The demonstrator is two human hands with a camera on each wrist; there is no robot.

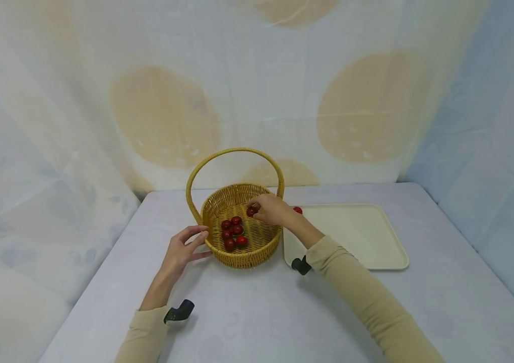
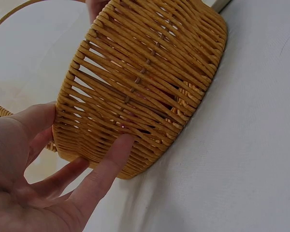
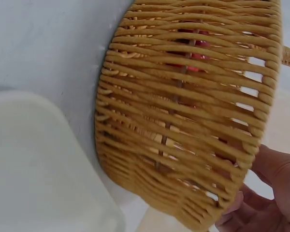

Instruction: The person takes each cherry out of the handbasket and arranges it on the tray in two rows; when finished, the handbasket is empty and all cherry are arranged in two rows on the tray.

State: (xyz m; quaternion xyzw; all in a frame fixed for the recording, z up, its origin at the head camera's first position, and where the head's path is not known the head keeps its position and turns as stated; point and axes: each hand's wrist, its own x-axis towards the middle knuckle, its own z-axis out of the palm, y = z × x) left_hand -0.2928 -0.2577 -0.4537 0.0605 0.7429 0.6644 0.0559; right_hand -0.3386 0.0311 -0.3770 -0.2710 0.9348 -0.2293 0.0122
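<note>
A yellow-brown wicker basket [image 1: 241, 261] with a tall hoop handle stands on the table, several small, shiny, round red fruits [image 1: 237, 229] grouped in its left half. My left hand [image 1: 183, 249] holds the basket at its left rim; in the left wrist view, fingers [image 2: 104, 169] lie along the woven outer wall. Reaching over the right rim, my right hand [image 1: 271, 209] pinches a dark red round fruit [image 1: 251, 212] inside the basket. In the right wrist view the woven side [image 3: 183, 106] covers part of that hand and hides what it holds.
Right of the basket lies a cream rectangular tray [image 1: 352, 237], close to the basket's side. One red fruit [image 1: 298, 209] shows at its far left corner, behind my right wrist. A patterned cloth [image 1: 266, 101] hangs behind the pale table [image 1: 257, 312].
</note>
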